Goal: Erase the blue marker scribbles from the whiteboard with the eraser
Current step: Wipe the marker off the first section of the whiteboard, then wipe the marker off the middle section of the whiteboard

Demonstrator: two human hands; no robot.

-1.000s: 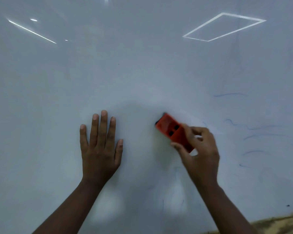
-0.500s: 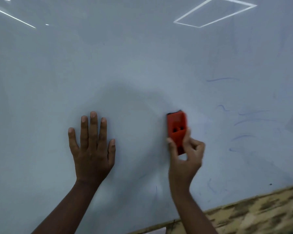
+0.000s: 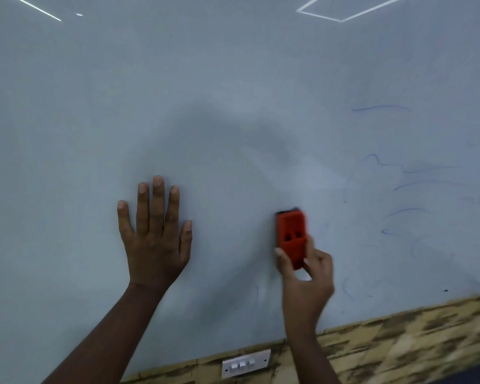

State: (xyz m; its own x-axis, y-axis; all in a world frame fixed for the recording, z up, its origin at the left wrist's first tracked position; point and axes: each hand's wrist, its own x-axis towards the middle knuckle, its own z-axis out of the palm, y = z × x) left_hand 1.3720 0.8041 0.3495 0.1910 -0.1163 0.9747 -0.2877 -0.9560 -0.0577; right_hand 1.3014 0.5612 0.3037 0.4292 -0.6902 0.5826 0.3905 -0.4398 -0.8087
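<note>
One red eraser (image 3: pixel 291 236) stands upright against the whiteboard (image 3: pixel 233 106), its lower end pinched in the grip of the right hand (image 3: pixel 305 275) — thumb on one side, fingers on the other. The left hand (image 3: pixel 154 234) lies flat on the board, five fingers straight. Several faint blue scribbles (image 3: pixel 405 173) lie to the eraser's right. Below the board, one white switch plate (image 3: pixel 245 363) — three rockers.

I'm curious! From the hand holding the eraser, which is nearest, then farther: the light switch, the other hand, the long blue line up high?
From the right hand:
1. Light switch, below it, under the whiteboard.
2. Left hand, flat on the board, leftward.
3. Long blue line, high to the right.
</note>
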